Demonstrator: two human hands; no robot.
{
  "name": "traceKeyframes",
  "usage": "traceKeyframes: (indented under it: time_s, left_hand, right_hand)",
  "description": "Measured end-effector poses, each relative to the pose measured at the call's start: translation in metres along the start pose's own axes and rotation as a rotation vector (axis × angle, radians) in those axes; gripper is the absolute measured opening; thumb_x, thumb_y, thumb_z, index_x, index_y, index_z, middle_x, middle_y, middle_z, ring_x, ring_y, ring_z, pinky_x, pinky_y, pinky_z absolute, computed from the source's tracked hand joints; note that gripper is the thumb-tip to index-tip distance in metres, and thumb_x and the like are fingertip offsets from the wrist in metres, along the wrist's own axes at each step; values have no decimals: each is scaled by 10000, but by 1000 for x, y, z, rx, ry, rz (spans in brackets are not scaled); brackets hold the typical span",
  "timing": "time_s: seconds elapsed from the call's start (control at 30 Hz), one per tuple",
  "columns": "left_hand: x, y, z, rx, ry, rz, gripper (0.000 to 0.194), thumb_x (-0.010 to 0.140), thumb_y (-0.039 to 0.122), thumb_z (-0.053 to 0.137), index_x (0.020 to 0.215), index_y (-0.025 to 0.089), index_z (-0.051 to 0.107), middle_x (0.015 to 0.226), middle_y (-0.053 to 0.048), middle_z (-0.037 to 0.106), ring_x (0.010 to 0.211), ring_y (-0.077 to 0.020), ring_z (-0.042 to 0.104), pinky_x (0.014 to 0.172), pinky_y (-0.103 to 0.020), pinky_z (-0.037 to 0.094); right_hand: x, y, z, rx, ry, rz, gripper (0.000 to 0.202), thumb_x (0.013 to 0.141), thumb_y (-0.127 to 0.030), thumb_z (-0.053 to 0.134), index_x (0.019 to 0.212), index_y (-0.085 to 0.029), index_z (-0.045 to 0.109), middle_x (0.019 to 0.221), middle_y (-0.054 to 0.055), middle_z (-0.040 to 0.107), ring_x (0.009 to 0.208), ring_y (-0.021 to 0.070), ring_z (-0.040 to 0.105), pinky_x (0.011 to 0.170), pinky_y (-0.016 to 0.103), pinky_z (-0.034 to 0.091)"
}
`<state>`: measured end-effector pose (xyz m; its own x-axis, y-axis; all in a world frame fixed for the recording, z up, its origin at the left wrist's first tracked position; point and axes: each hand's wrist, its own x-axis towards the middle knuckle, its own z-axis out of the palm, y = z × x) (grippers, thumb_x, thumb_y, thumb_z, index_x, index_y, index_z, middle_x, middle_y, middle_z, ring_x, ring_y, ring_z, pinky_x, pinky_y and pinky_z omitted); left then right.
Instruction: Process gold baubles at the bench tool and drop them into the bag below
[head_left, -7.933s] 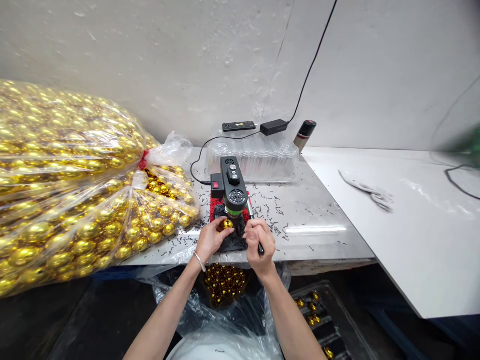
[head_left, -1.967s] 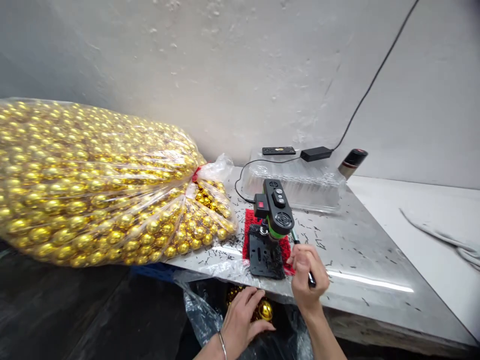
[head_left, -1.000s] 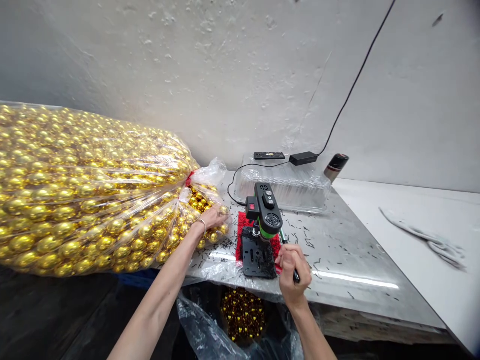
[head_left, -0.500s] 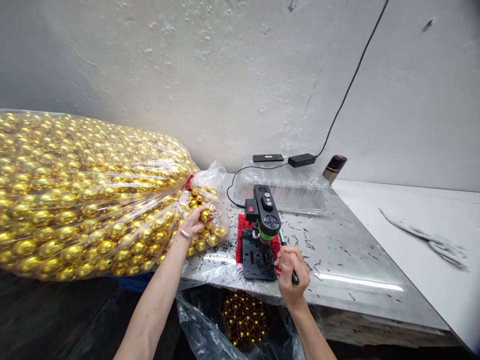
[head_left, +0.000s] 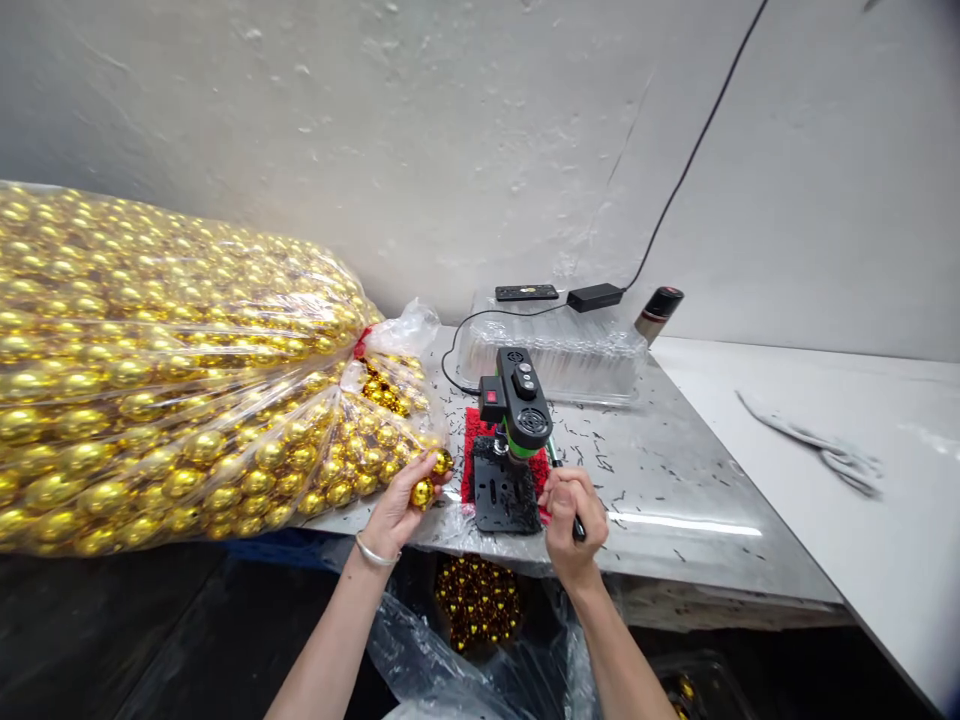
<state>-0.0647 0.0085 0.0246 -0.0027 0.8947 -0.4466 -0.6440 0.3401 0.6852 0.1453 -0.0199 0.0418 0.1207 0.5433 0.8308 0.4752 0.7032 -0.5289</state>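
Shiny gold balls (head_left: 422,493) sit in the curled fingers of my left hand (head_left: 400,503), with two showing. The hand is between a big clear plastic bag of gold balls (head_left: 187,400) and a small black drill press (head_left: 517,400). My right hand (head_left: 574,515) is wrapped around the black-gripped lever (head_left: 578,528) on the right side of that machine. Below its head lies a slotted black base plate (head_left: 501,505) on a red mat (head_left: 469,455), with dark shavings about. Nothing shows clamped under the drill head.
Below the table edge, a plastic-lined container holds more gold balls (head_left: 480,605). Behind the machine stands a clear plastic tray (head_left: 555,360) carrying a power adapter (head_left: 595,297) and a remote control (head_left: 526,293). A dark-capped bottle (head_left: 658,312) leans nearby. Grey cloth (head_left: 810,440) lies rightward.
My left hand has come out of the bag opening toward the machine, with gold balls in its fingers. My right hand stays on the lever. The view has shifted slightly.
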Motion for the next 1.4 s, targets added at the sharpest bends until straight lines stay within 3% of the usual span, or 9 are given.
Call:
traceKeyframes:
  time_s: [0.17, 0.27, 0.4, 0.57, 0.7, 1.0, 1.17, 1.4]
  left_hand:
    - [12, -40, 23, 225, -89, -35, 392, 657, 199, 774, 1026, 185, 642, 827, -14, 694, 552, -90, 618, 457, -175, 450]
    - [19, -53, 33, 388, -78, 27, 440, 631, 233, 801, 1041, 171, 656, 921, -47, 712, 661, -107, 644, 490, -169, 445]
    - [27, -62, 39, 589, -118, 117, 451, 638, 243, 788, 1065, 157, 671, 995, -74, 727, 857, -182, 667, 582, -214, 489]
    - [28, -63, 43, 1046, -131, 362, 389, 700, 222, 727, 1086, 194, 689, 1042, -65, 732, 957, -222, 662, 871, -336, 491]
    - [22, -62, 51, 1383, -101, 451, 408, 729, 294, 717, 1130, 228, 678, 1075, -66, 726, 976, -250, 659, 867, -345, 476]
    - [19, -59, 57, 1479, -149, 447, 370, 751, 317, 699, 1103, 203, 693, 1003, -73, 726, 890, -241, 664, 792, -308, 471]
    - [18, -59, 57, 1472, -147, 463, 319, 754, 307, 692, 1063, 228, 706, 937, -51, 724, 853, -226, 660, 754, -288, 462]
    - [19, -61, 56, 1490, -164, 475, 249, 798, 340, 644, 1005, 222, 717, 887, -49, 710, 811, -216, 650, 701, -278, 439]
  right_hand:
    - [18, -7, -3, 24, 5, 7, 283, 902, -95, 392, 644, -193, 455, 663, 2, 495, 646, 117, 505, 578, 269, 400]
    - [36, -13, -4, 23, 4, 48, 309, 918, -128, 390, 620, -200, 421, 626, -7, 468, 626, 114, 497, 584, 275, 392]
    - [51, -20, -4, 22, 4, 80, 324, 930, -155, 395, 610, -205, 392, 584, -22, 421, 588, 107, 468, 572, 275, 377]
    - [48, -19, -3, 29, 23, 50, 315, 922, -144, 402, 613, -206, 402, 584, -19, 432, 604, 114, 480, 574, 278, 375]
    - [41, -16, -6, 21, -4, 25, 303, 910, -126, 394, 619, -204, 423, 607, -7, 471, 625, 125, 502, 575, 282, 376]
    - [2, 1, -8, 4, -86, -4, 264, 893, -103, 367, 663, -201, 454, 668, 13, 506, 664, 136, 528, 574, 276, 428]
    - [-23, 23, 2, -6, -39, -98, 278, 924, -190, 333, 672, -207, 448, 686, 13, 513, 622, 134, 511, 622, 322, 466]
    - [-41, 37, 12, 2, 54, -44, 291, 940, -223, 291, 681, -214, 422, 702, 3, 514, 647, 137, 569, 763, 396, 501]
